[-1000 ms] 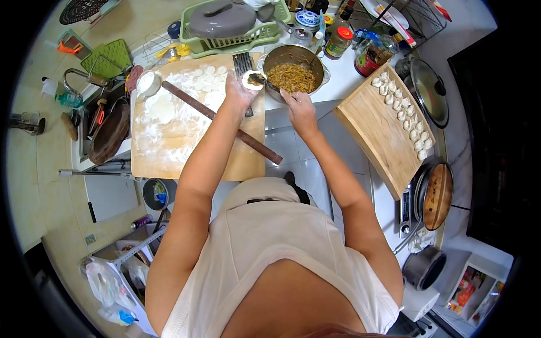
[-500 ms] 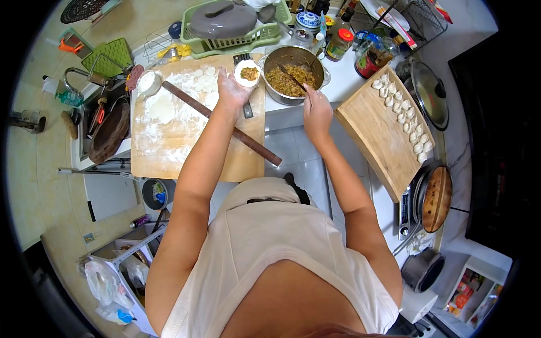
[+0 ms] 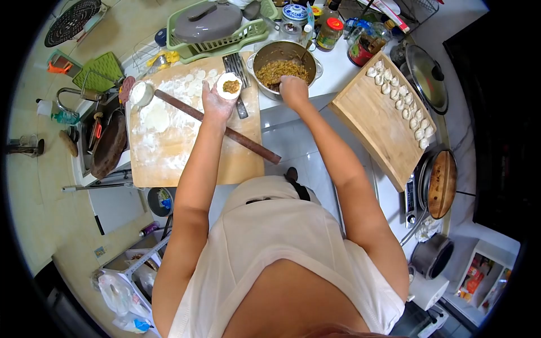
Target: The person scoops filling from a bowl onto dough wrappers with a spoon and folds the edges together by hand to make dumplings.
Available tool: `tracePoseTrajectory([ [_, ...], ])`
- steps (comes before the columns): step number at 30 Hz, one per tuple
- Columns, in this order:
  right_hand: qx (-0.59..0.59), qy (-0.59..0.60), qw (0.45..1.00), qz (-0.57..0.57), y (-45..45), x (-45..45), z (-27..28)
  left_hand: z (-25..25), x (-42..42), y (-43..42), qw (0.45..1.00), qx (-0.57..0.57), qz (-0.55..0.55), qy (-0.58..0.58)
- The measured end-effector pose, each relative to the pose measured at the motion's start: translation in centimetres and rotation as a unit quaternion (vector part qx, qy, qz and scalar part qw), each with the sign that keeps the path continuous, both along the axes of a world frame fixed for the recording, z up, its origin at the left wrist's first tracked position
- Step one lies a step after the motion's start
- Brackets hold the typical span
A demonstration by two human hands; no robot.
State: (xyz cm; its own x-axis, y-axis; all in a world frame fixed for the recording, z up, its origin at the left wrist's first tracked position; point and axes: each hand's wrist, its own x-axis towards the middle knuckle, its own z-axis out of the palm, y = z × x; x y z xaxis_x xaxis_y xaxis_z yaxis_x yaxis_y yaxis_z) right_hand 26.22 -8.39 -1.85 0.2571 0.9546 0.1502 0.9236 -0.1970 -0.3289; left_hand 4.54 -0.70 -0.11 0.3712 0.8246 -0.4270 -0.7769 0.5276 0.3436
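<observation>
One dumpling wrapper, apparently mid-filling | left fingers cup it | right fingers curled, hold hidden | next likely needs level palm

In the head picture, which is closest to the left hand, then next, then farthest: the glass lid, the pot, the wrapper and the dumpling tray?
From the left hand:
1. wrapper, held in it
2. pot, to its right
3. dumpling tray, farther right
4. glass lid, beyond the tray

White counter: pot, green basket, red-lidded jar, floured wooden board. On board: rolling pin, slotted spatula, white bowl.
</observation>
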Motion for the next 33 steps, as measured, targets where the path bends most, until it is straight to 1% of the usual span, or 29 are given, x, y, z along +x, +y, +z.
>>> tracePoseTrajectory([
  [1, -0.01, 0.035, 0.999, -0.012, 0.1, 0.1, 0.2, -0.3, -0.2, 0.1, 1.0, 0.001, -0.002, -0.006],
  [4, 0.009, 0.101, 0.994, -0.05, -0.9, 0.2, 1.5, -0.7, -0.4, 0.3, 1.0, 0.004, -0.002, -0.018],
  [7, 0.043, 0.14, 0.985, -0.093, -1.8, -0.1, 2.9, -0.7, 0.0, 0.3, 1.0, 0.001, 0.002, -0.005],
  [10, 0.058, 0.158, 0.984, -0.062, -1.8, -0.1, 1.8, -0.6, 0.5, 0.3, 1.0, -0.013, 0.0, 0.004],
  [13, 0.146, 0.108, 0.979, -0.096, -1.7, -0.5, 0.6, -0.5, 0.9, 0.3, 1.0, -0.02, -0.002, 0.013],
  [16, 0.078, 0.082, 0.99, -0.087, -0.9, -0.2, -0.5, -0.2, 1.1, -0.1, 0.999, -0.021, -0.002, 0.027],
  [20, 0.106, 0.092, 0.989, -0.039, -1.2, -1.3, -0.4, -0.1, 0.8, -0.2, 0.999, -0.022, -0.007, 0.024],
  [23, 0.159, 0.11, 0.981, -0.024, -1.8, -1.6, -0.3, -0.3, 0.5, -0.4, 0.999, -0.029, 0.002, 0.044],
  [24, 0.155, 0.132, 0.978, -0.038, -1.9, -1.5, -0.3, -0.4, 0.4, -0.3, 0.998, -0.032, 0.004, 0.051],
  [27, 0.136, 0.205, 0.966, -0.083, -2.4, -1.0, -0.1, -0.7, 0.4, -0.3, 1.0, -0.023, -0.013, 0.016],
  [29, 0.113, 0.265, 0.95, -0.119, -2.8, -0.3, -0.1, -0.4, 0.9, -0.7, 0.998, -0.032, -0.011, 0.052],
  [31, 0.109, 0.365, 0.912, -0.149, -2.2, 0.9, -2.3, 0.3, 1.5, -1.0, 0.996, -0.042, -0.009, 0.075],
  [32, 0.105, 0.414, 0.889, -0.163, -2.2, 1.0, -2.1, 0.0, 1.6, -1.0, 0.996, -0.038, -0.015, 0.073],
  [33, 0.11, 0.396, 0.894, -0.177, -2.3, 0.9, -2.0, -0.2, 1.6, -0.9, 0.997, -0.034, -0.02, 0.072],
])
